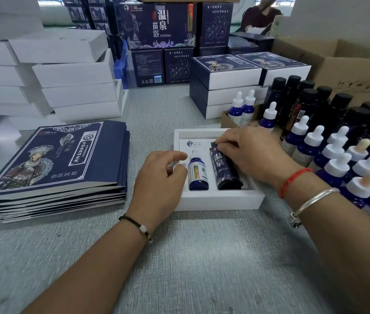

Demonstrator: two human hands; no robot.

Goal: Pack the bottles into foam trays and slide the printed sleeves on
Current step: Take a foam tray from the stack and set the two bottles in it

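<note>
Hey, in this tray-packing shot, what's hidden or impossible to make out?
Head view only:
- Dark bottle: cap end covered by the right hand.
- Foam tray: left edge hidden under the left hand.
- Blue dropper bottle: label print too small to read.
- Bottle rows: cut off by the right edge.

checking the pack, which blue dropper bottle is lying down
The blue dropper bottle in the white foam tray, beside the left hand; the rest stand upright at right.

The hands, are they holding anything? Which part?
The right hand grips the dark bottle at its top end, in the white tray. The left hand touches the blue bottle beside it.
</note>
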